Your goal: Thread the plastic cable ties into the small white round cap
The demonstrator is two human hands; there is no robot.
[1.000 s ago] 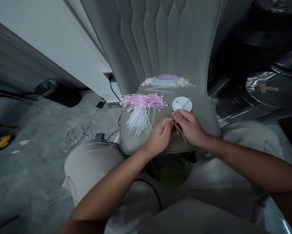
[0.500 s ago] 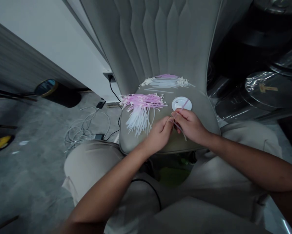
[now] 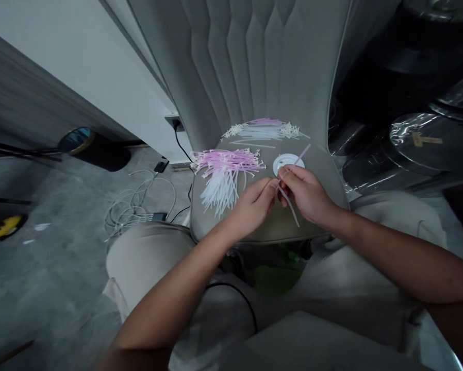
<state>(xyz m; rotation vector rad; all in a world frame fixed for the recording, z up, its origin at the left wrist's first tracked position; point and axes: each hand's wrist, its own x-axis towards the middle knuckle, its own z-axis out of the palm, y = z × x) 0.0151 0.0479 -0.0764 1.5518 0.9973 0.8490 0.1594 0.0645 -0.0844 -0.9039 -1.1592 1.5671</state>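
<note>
My left hand [image 3: 257, 202] is closed in a pinch, its fingertips on the near end of a thin, whitish plastic strip [image 3: 291, 205]. This strip curves down past the front of the seat toward the right. Against it, my right hand [image 3: 303, 193] is closed around a thin pink plastic strip [image 3: 303, 153] that sticks out up and to the right. My fingers hide where the two strips meet. Just beyond my right hand lies a round white lid-like disc [image 3: 280, 158]. A pile of pink strips [image 3: 231, 159] with small white ends lies left, over a fan of white strips [image 3: 219, 193].
Everything lies on a grey padded chair seat [image 3: 320, 159]. Toward the backrest is another row of strips [image 3: 262, 131] with white end pieces. Coiled cable [image 3: 129, 206] lies on the floor at left, near a wall socket [image 3: 174, 122]. Shiny dark containers [image 3: 409, 149] stand at right.
The pink strip has moved up and right, showing more beyond my right hand. My hands have come slightly apart, and more of the whitish strip shows below them.
</note>
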